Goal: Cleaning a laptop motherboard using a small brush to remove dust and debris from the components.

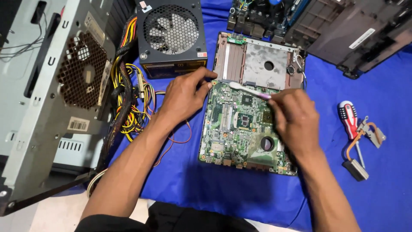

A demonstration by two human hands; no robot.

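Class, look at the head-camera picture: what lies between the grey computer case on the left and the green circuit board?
In the head view, a bundle of yellow and black cables and the left hand lie between the computer case and the circuit board.

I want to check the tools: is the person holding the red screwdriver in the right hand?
No, the right hand holds a toothbrush over the circuit board; the red screwdriver lies on the blue cloth.

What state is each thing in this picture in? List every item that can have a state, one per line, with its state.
Left hand: fingers pressing on the board's top left corner.
Right hand: gripping the toothbrush.
Toothbrush: held low across the board's top edge.
Green circuit board: bare, flat on the blue cloth.
Computer case: lying open.
Power supply: out of the case, cables trailing.
Screwdriver: lying unused.
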